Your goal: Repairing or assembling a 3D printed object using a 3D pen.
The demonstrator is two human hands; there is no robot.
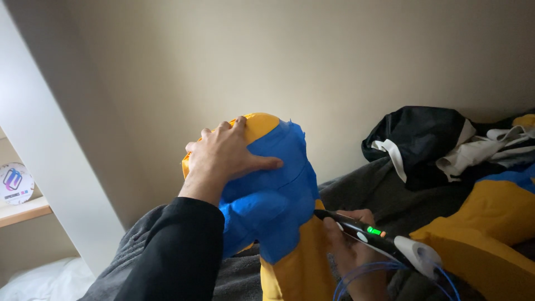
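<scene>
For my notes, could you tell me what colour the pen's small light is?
Green, on the pen in the right hand; head view.

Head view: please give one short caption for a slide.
Left hand steadies a blue-and-yellow shell while right hand applies a 3D pen.

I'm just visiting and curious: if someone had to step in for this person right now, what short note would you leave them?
Left hand: spread flat on top of the rounded yellow and blue shell, steadying it.
Right hand: gripping a black 3D pen, green light on, tip touching the shell's lower edge where blue meets yellow. Blue filament loops from the pen's rear.
Done: much of the shell's front shows blue over yellow.
Left: the top and lower part are still yellow; how much is meant to be covered can't be told.
Nearby: another yellow and blue piece and a pile of clothes on the grey blanket.
</scene>
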